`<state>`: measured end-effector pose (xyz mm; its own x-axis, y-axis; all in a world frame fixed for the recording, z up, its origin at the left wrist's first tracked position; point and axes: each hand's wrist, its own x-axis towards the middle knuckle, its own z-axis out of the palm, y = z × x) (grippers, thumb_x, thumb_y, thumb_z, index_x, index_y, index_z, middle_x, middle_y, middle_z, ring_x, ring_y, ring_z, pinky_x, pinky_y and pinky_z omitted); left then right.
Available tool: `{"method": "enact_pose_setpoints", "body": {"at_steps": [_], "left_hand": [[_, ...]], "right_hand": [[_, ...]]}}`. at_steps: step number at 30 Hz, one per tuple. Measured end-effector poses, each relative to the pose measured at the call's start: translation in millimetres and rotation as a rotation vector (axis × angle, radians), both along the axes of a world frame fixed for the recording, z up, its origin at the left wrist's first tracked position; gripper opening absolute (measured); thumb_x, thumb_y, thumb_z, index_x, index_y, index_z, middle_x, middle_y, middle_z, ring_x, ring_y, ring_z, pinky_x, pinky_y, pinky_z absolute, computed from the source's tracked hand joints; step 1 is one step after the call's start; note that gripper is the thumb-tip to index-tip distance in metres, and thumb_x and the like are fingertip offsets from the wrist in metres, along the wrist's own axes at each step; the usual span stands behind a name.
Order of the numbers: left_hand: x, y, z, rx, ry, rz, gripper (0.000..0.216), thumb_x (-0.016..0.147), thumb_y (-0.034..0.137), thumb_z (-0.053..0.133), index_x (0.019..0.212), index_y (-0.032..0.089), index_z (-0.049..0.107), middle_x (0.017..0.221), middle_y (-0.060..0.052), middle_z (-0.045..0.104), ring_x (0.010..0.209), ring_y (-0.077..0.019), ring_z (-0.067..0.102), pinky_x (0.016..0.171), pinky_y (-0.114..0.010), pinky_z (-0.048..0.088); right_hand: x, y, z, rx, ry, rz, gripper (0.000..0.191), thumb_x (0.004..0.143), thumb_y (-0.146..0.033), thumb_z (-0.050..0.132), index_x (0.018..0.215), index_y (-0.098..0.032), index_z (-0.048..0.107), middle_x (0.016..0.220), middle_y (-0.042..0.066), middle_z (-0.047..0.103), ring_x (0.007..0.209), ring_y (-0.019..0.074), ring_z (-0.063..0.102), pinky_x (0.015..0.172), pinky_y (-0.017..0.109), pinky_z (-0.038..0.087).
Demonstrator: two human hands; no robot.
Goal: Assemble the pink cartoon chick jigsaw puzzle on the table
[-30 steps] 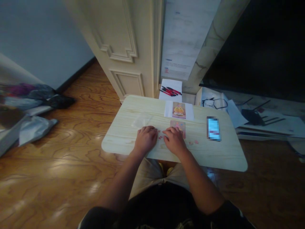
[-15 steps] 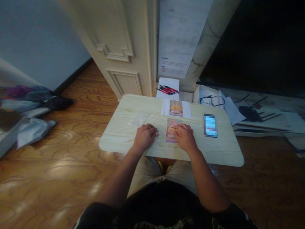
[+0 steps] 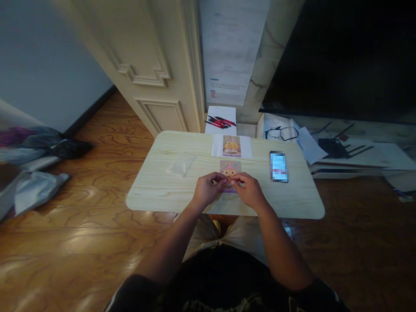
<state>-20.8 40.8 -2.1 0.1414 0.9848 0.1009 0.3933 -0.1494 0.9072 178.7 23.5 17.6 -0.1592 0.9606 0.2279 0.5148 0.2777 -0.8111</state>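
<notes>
On a small light wooden table (image 3: 162,190) lies a pink picture card (image 3: 230,170), partly covered by my hands. My left hand (image 3: 208,190) and my right hand (image 3: 250,190) meet over the card's near end. Both have fingertips pinched together on something tiny that I cannot make out. A second card (image 3: 232,145) with a yellow figure rests on a white sheet at the far edge. A clear plastic bag (image 3: 180,165) lies to the left of my hands.
A phone (image 3: 278,167) lies on the table to the right. Beyond the table are red and black pens (image 3: 221,122) on paper, eyeglasses (image 3: 282,133), loose papers and a cream door (image 3: 152,65). Bags (image 3: 35,147) sit on the wooden floor at left.
My hands have lifted off the tabletop and come together over the pink card, fingers pinched. The view has shifted a little to the right.
</notes>
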Motion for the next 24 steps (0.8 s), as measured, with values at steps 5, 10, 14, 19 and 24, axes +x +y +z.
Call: {"method": "enact_pose_setpoints", "body": {"at_steps": [5, 10, 14, 19, 24], "left_hand": [[17.8, -3.3, 4.0, -0.028, -0.135, 0.003, 0.03, 0.082, 0.05, 0.078, 0.09, 0.021, 0.076, 0.083, -0.001, 0.078, 0.07, -0.0143, 0.067, 0.064, -0.026, 0.052], [20.6, -7.5, 5.1, 0.005, -0.111, -0.016, 0.024, 0.084, 0.045, 0.078, 0.084, 0.021, 0.076, 0.08, 0.0, 0.077, 0.069, -0.0137, 0.066, 0.064, -0.025, 0.051], [14.6, -9.8, -1.4, 0.088, 0.025, -0.027, 0.021, 0.086, 0.043, 0.075, 0.087, 0.022, 0.075, 0.083, -0.001, 0.076, 0.073, -0.016, 0.068, 0.069, -0.029, 0.053], [0.3, -9.6, -10.4, 0.357, 0.34, -0.125, 0.031, 0.087, 0.039, 0.076, 0.114, 0.024, 0.074, 0.116, -0.007, 0.076, 0.107, -0.0252, 0.067, 0.098, -0.044, 0.052], [-1.2, -10.0, -17.6, 0.384, 0.494, -0.179, 0.03, 0.092, 0.042, 0.07, 0.12, 0.03, 0.075, 0.129, -0.005, 0.072, 0.115, -0.0274, 0.062, 0.099, -0.048, 0.049]], "right_hand": [[3.1, -6.1, -1.6, -0.134, 0.162, -0.082, 0.014, 0.092, -0.032, 0.066, 0.1, -0.022, 0.072, 0.101, 0.004, 0.077, 0.09, 0.0196, 0.071, 0.083, 0.033, 0.056], [0.1, -6.3, -9.5, -0.197, 0.277, -0.102, 0.017, 0.091, -0.036, 0.066, 0.098, -0.021, 0.07, 0.094, 0.004, 0.076, 0.086, 0.0195, 0.07, 0.08, 0.032, 0.055], [5.3, -3.7, -16.6, -0.215, 0.254, -0.08, 0.016, 0.092, -0.034, 0.065, 0.1, -0.021, 0.07, 0.094, 0.004, 0.076, 0.086, 0.0195, 0.07, 0.08, 0.031, 0.055], [20.5, -0.1, -17.0, -0.206, -0.154, -0.053, 0.018, 0.09, -0.014, 0.063, 0.101, -0.021, 0.076, 0.103, 0.005, 0.077, 0.095, 0.0198, 0.069, 0.089, 0.032, 0.051], [20.9, 3.6, -10.1, -0.19, -0.427, 0.015, 0.023, 0.093, -0.01, 0.06, 0.101, -0.021, 0.079, 0.106, 0.007, 0.077, 0.104, 0.0213, 0.067, 0.097, 0.031, 0.047]]}}
